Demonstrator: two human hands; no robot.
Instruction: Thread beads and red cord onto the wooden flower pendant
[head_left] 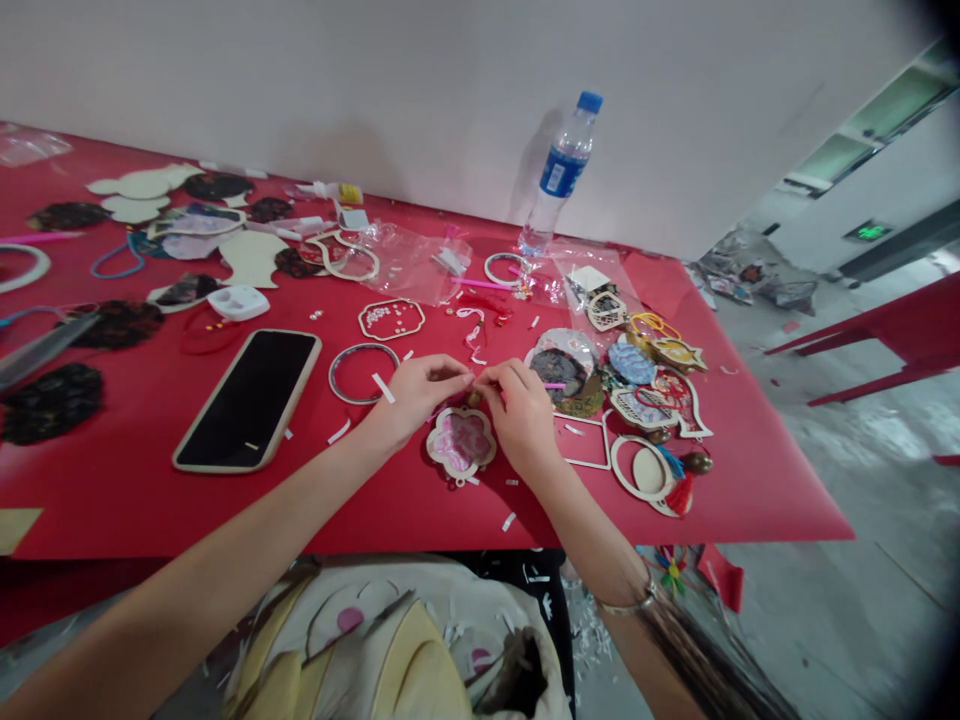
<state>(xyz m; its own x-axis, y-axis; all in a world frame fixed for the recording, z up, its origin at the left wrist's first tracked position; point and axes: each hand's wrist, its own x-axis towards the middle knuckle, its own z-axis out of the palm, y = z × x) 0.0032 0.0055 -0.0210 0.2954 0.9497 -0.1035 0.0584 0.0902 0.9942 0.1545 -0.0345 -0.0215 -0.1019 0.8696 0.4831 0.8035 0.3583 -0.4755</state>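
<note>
My left hand (420,392) and my right hand (517,405) meet over the red table (405,515), fingertips pinched together. Whatever lies between those fingertips is too small to make out. Just under them sits a small brownish bead (474,398), close to the right fingers. A flower-shaped wooden pendant (461,443) with a pink patterned centre lies flat below the bead, between my wrists. Near my left hand rests a dark round ring (364,374). Beside my right hand are a dark round disc (556,374) and a pale square frame (585,442).
A phone (247,402) lies left of my hands. At the back, a water bottle (559,175) stands by the wall. Wooden shapes, tassels and a round frame (641,468) crowd the right side. White paper scraps (508,522) are scattered about. The table's front edge is near my forearms.
</note>
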